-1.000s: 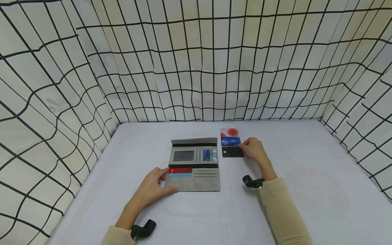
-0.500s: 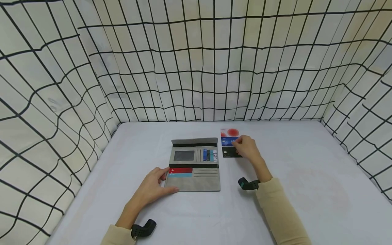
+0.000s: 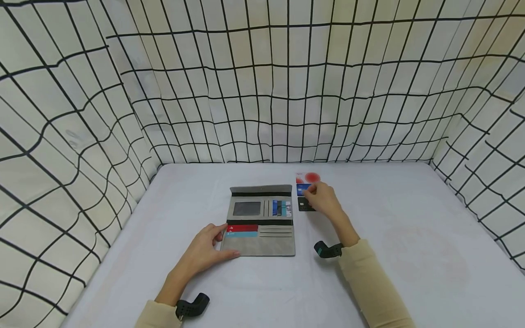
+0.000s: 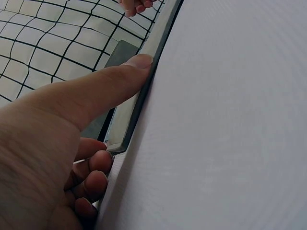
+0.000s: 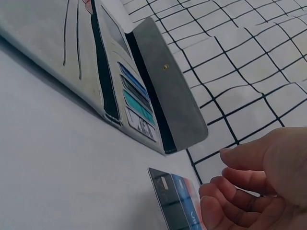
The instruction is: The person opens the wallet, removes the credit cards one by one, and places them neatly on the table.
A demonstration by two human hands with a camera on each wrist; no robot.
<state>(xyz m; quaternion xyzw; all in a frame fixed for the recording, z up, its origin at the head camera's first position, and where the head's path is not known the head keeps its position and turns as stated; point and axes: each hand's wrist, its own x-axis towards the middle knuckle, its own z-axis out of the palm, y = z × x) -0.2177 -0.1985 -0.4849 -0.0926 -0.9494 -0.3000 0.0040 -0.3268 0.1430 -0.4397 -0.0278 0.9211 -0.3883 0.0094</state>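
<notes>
A grey wallet (image 3: 266,247) lies unfolded on the white table, a red card (image 3: 242,228) and a light blue card (image 3: 242,234) showing in its lower slots and several more cards (image 3: 281,208) at upper right. My left hand (image 3: 203,250) holds the wallet's near left corner, thumb along the front edge and fingers at the side. To the wallet's right, a black card (image 3: 304,207), a blue card (image 3: 300,187) and a white card with red circles (image 3: 312,176) form a column. Over the black and blue cards is my right hand (image 3: 325,198), fingers loosely bent, holding nothing; it partly hides them.
A white cloth (image 3: 410,228) covers the table. Walls of black netting (image 3: 270,91) over white sheeting rise at the back and both sides. Each wrist wears a black strap camera (image 3: 192,306). The wallet's flap (image 5: 168,86) stands raised at its far side.
My right hand has moved left across the black and blue cards, covering more of them. The cards, the wallet and my left hand have stayed in place.
</notes>
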